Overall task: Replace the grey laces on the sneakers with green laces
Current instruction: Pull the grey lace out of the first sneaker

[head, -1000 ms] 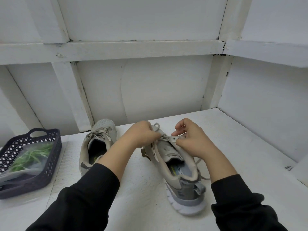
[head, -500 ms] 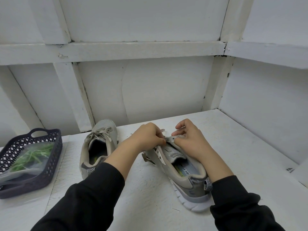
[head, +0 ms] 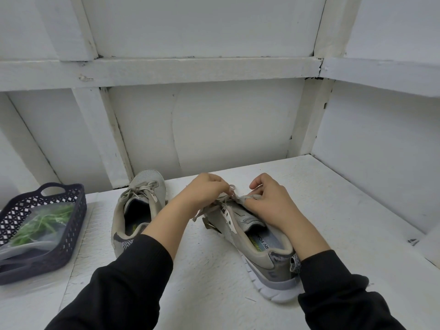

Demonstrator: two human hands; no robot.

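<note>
Two grey sneakers sit on the white table [head: 214,270]. The near sneaker [head: 257,248] lies in front of me, heel toward me, tilted onto its side. My left hand [head: 204,191] pinches its grey lace [head: 214,206] above the eyelets. My right hand [head: 269,198] grips the upper edge of the tongue. The other sneaker [head: 140,208] stands to the left with its grey lace tied. Green laces [head: 40,225] lie in a clear bag inside the dark basket [head: 71,225] at far left.
White panelled walls close the table at the back and right. A small dark mark [head: 413,241] lies near the table's right edge. My black sleeves cover the near part of the table.
The near sneaker has tilted further onto its side. My left hand has drawn the grey lace up and out a little. My right hand stays on the tongue.
</note>
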